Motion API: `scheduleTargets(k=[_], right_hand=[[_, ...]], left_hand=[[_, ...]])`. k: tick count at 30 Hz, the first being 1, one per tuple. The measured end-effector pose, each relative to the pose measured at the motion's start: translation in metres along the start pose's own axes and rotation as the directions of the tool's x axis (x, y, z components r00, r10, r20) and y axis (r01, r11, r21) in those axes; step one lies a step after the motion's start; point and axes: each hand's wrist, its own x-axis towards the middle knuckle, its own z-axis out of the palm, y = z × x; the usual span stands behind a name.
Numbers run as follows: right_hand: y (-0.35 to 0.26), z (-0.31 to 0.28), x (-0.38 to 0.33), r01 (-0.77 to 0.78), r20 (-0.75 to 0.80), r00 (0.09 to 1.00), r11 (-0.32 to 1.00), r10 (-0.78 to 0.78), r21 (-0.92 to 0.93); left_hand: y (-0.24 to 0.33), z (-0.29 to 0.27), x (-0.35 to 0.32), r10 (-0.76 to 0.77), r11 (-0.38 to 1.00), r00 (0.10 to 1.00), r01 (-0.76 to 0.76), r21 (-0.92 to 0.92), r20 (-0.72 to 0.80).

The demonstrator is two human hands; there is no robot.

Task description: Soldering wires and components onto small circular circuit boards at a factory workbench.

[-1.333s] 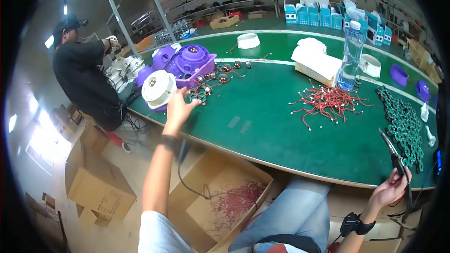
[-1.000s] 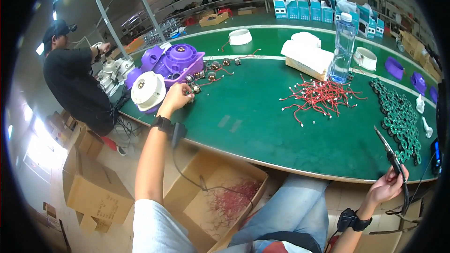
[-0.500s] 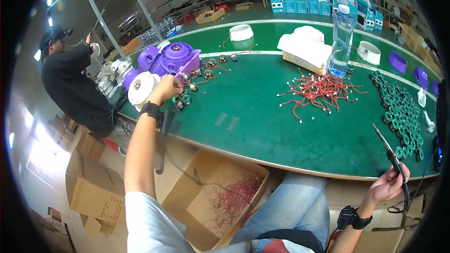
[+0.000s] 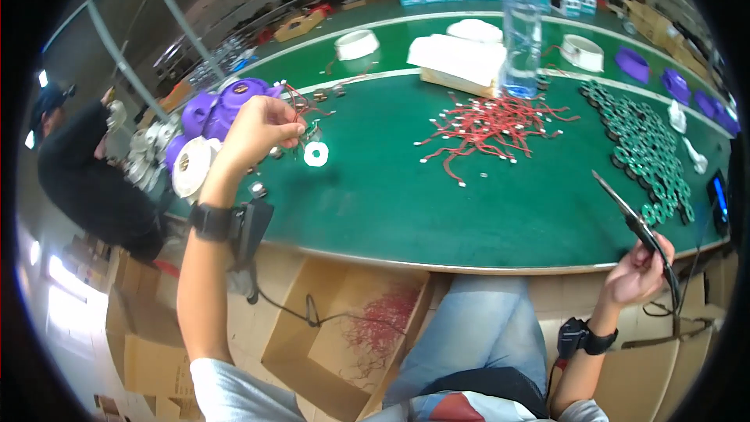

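The person in front of me has the left hand [image 4: 269, 126] over the counter [image 4: 383, 195], its grip pinched narrow on thin red wires [image 4: 295, 100], with a pale ring [image 4: 316, 154] just below the fingertips. A purple housing [image 4: 241, 95] and a white housing [image 4: 192, 168] sit close by. The right hand [image 4: 637, 273], near the front edge, has its grip wrapped round a soldering iron [image 4: 636, 223], tip angled away and leftward, near a cluster of green rings [image 4: 647, 144].
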Motion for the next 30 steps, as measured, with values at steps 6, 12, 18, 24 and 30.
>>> scheduleTargets(k=[6, 12, 18, 24, 30], right_hand=[[-0.003, 0.011, -0.001, 0.03, 0.013, 0.999, 0.999, -0.03, 0.039], [-0.008, 0.014, 0.0, 0.014, -0.007, 1.0, 0.998, -0.013, 0.062], [-0.01, 0.022, -0.003, 0.031, -0.043, 0.999, 0.997, -0.028, 0.074], [-0.012, 0.015, -0.001, 0.037, -0.005, 0.999, 0.994, -0.037, 0.102], [-0.034, -0.013, -0.003, -0.095, -0.047, 0.994, 0.984, 0.103, 0.149]], left_hand=[[0.094, 0.069, -0.017, 0.166, 0.946, 0.937, -0.064, -0.317, 0.307], [0.146, 0.157, -0.009, 0.308, 0.877, 0.838, -0.065, -0.477, 0.451], [0.14, 0.207, 0.012, 0.326, 0.849, 0.849, -0.07, -0.523, 0.415], [0.132, 0.195, 0.016, 0.387, 0.909, 0.849, -0.284, -0.306, 0.361], [0.128, 0.188, 0.024, 0.453, 0.872, 0.864, -0.379, -0.311, 0.22]])
